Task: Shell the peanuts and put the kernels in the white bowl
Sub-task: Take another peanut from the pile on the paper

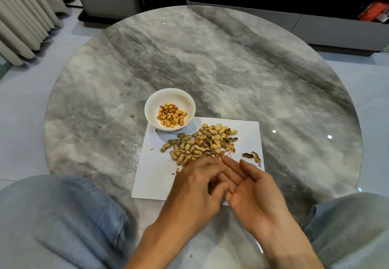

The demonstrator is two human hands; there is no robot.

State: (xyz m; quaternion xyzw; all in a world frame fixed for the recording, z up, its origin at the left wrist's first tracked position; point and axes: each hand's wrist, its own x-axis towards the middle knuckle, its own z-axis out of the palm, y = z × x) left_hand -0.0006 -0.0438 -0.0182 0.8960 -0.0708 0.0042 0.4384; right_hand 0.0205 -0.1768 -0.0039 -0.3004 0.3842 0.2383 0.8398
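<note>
Head view looks down on a big round table point(210, 62) with a shiny gray and white top, like stone with cloudy streaks. On the far left hang long pale curtains point(23, 12) in soft folds, over a smooth light floor point(25, 100). Low down on the left is a knee in soft gray-blue cloth point(59, 222).

Next comes the white bowl point(151, 109), round and smooth. It sits on the far left corner of a flat white sheet of paper point(155, 180). Small yellow-brown kernels point(171, 114) lie in its bottom.

Just right of the bowl, a heap of bumpy tan peanuts point(189, 142) lies on the paper, mixed with cracked shells. Two broken shell pieces point(252, 156) lie apart near the paper's right edge.

Near the front edge of the paper the two hands meet. The left hand point(195, 186) has its fingers curled in, pressed against the right palm. What it holds is hidden, so I cannot tell. The right hand point(250, 191) lies flat and wide, palm up, fingers straight toward the heap.

At the far right stands a low dark cabinet point(315, 24) with something orange point(373, 11) on its shelf.
</note>
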